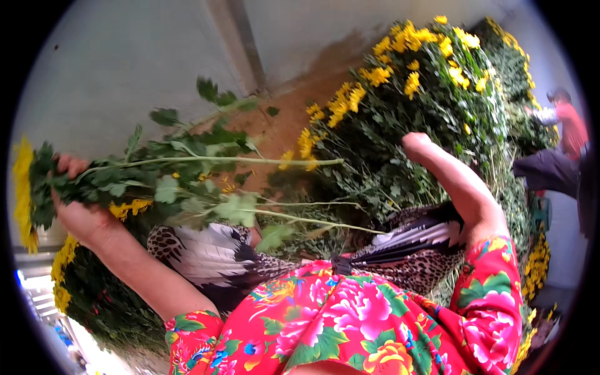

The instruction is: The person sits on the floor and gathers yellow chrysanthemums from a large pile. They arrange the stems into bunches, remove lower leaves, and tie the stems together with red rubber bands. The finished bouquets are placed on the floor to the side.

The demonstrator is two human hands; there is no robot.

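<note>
On the left, my left hand (70, 176) is closed around a bunch of yellow chrysanthemums (22, 192), just below the flower heads. The leafy stems (225, 160) stretch to the right across the view, above my patterned trousers, with their bare ends near the middle. My right hand (416, 143) is at a large pile of chrysanthemums (398, 112) on the right; its fingers are curled and mostly turned away, so I cannot tell whether it grips a stem.
Another heap of yellow chrysanthemums (108, 290) lies at the lower left. Leaves and petals litter the brown floor (281, 112) by a pale wall (140, 56). At the far right, a person (569, 131) in a red top is beside more flowers (536, 262).
</note>
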